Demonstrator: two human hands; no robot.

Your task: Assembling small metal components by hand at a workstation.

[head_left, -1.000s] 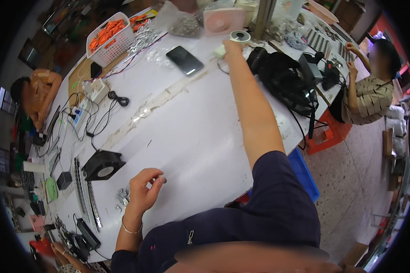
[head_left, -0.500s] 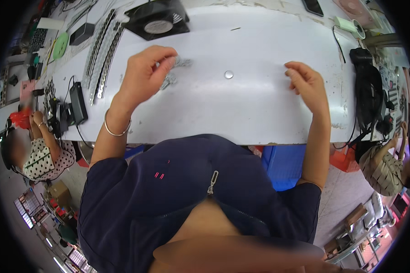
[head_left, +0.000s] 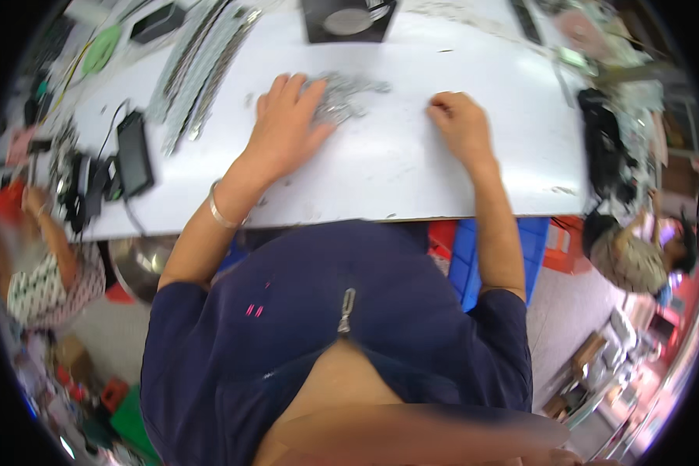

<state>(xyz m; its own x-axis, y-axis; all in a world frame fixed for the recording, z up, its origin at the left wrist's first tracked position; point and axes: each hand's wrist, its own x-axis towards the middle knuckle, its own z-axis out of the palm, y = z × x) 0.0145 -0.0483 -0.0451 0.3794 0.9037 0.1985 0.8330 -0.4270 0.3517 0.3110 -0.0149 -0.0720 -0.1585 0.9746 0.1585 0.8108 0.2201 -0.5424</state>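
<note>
Resting under left hand [head_left: 286, 128], small silvery metal parts [head_left: 342, 97], loosely heaped

We see both bare forearms reaching up from the lower edge, out of short dark blue sleeves. Our left hand [head_left: 285, 128] lies palm down, fingers spread and stretched forward, with a thin silver bangle [head_left: 219, 213] around the wrist and the arm angled inward. Our right hand [head_left: 460, 124] sits well apart from it, fingers curled under into a loose fist, knuckles forward, forearm running nearly straight back to the elbow.
</note>
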